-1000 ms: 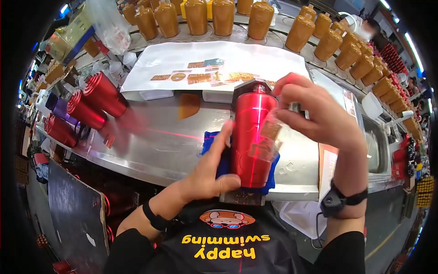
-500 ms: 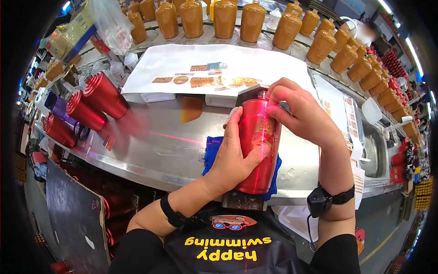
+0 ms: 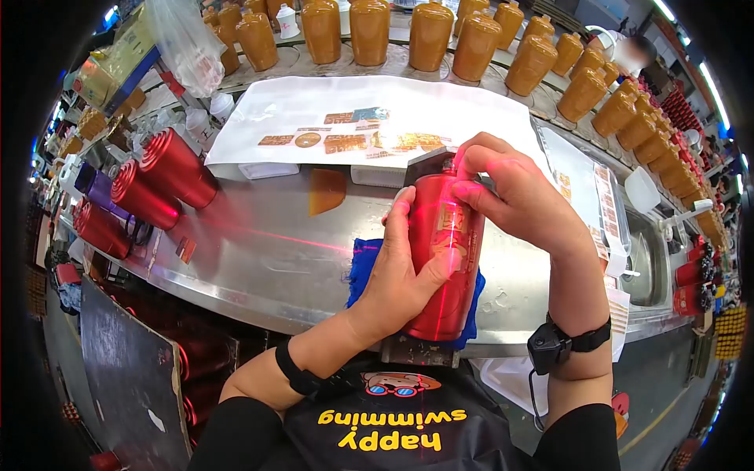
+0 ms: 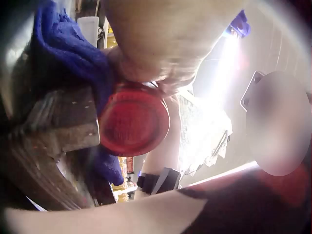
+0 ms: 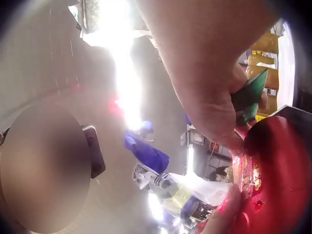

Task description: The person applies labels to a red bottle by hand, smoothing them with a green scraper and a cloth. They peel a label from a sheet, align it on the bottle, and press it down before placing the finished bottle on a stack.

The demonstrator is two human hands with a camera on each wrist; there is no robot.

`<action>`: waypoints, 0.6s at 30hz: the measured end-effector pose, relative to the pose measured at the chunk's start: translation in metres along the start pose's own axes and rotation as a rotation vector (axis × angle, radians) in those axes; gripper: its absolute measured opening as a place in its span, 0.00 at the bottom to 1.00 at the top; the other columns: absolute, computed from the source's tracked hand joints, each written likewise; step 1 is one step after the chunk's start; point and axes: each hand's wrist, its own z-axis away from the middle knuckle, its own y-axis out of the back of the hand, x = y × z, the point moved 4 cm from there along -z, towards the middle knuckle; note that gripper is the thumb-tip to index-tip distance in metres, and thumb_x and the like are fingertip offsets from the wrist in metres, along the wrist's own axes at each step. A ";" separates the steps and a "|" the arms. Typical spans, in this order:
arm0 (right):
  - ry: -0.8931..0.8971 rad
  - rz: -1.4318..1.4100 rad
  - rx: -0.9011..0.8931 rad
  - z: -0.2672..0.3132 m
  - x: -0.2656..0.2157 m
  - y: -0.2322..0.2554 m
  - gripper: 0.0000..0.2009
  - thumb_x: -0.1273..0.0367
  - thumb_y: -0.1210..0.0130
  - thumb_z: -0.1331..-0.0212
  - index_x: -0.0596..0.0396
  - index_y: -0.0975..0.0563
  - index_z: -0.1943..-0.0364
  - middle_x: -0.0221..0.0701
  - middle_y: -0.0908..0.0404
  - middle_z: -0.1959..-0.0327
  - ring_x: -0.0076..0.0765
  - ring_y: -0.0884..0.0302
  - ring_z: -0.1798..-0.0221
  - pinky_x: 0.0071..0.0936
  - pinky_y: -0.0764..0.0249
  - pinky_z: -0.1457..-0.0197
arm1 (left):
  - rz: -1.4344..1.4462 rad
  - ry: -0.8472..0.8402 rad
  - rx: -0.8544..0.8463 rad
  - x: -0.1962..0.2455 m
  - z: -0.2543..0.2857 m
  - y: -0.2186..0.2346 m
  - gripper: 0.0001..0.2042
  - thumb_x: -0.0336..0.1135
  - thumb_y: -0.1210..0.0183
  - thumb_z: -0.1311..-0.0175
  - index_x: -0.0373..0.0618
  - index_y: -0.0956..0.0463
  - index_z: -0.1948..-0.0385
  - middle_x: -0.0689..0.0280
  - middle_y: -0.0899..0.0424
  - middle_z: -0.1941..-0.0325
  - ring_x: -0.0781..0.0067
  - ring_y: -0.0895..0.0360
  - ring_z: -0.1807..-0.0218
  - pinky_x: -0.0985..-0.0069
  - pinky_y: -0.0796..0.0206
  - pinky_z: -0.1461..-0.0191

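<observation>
Head view: left hand (image 3: 397, 271) is wrapping its fingers round the red bottle (image 3: 444, 251) lying on the blue cloth (image 3: 365, 263) at the bench's (image 3: 267, 251) 5 o'clock edge, right hand (image 3: 510, 196) is pinching its neck, while only the left wrist view is showing the bottle's round base.

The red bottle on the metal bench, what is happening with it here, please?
A person works on a red bottle that lies on a blue cloth on the steel bench. The left hand grips the bottle's side, and the right hand presses at its upper end, where a gold label sits. A red laser line crosses the bench and bottle. More red bottles lie to the left.
</observation>
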 end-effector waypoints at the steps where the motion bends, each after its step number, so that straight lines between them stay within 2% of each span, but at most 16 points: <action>1: -0.003 -0.001 -0.003 0.000 0.000 0.000 0.07 0.72 0.40 0.42 0.61 0.26 0.68 0.38 0.24 0.59 0.45 0.25 0.56 0.33 0.28 0.51 | 0.016 -0.001 -0.002 0.000 0.000 0.000 0.43 0.46 0.41 0.35 0.31 0.60 0.30 0.43 0.47 0.31 0.53 0.44 0.29 0.64 0.51 0.27; 3: -0.010 -0.001 -0.009 0.000 0.000 0.000 0.07 0.72 0.40 0.42 0.61 0.26 0.67 0.38 0.24 0.59 0.46 0.25 0.56 0.33 0.28 0.51 | 0.049 -0.004 -0.007 -0.001 0.001 0.000 0.42 0.45 0.42 0.34 0.31 0.61 0.30 0.43 0.47 0.31 0.53 0.44 0.29 0.64 0.52 0.26; 6: -0.001 -0.053 0.014 -0.002 0.000 0.000 0.09 0.69 0.41 0.43 0.62 0.26 0.69 0.42 0.26 0.64 0.52 0.27 0.56 0.40 0.28 0.52 | 0.019 -0.017 -0.011 -0.002 0.001 0.001 0.42 0.44 0.43 0.33 0.31 0.62 0.30 0.44 0.48 0.30 0.54 0.45 0.28 0.64 0.53 0.26; 12: -0.014 -0.063 0.045 0.000 0.003 -0.003 0.09 0.69 0.41 0.43 0.61 0.26 0.69 0.41 0.26 0.65 0.51 0.27 0.57 0.40 0.28 0.53 | 0.069 0.006 -0.017 -0.003 0.001 0.001 0.39 0.42 0.46 0.30 0.32 0.62 0.29 0.46 0.49 0.29 0.57 0.45 0.28 0.66 0.53 0.26; 15: -0.037 -0.015 0.015 0.001 0.002 -0.002 0.08 0.72 0.40 0.42 0.62 0.25 0.65 0.38 0.24 0.60 0.46 0.25 0.58 0.33 0.28 0.54 | 0.130 -0.001 -0.018 -0.002 0.002 0.002 0.36 0.42 0.49 0.28 0.32 0.61 0.29 0.48 0.48 0.29 0.59 0.45 0.28 0.67 0.52 0.26; 18: -0.025 -0.020 0.027 0.000 0.004 -0.003 0.08 0.72 0.40 0.42 0.62 0.25 0.65 0.38 0.24 0.60 0.46 0.25 0.58 0.33 0.27 0.54 | 0.173 0.008 -0.024 0.002 0.001 0.001 0.36 0.42 0.50 0.27 0.32 0.61 0.29 0.49 0.47 0.29 0.60 0.43 0.29 0.68 0.50 0.27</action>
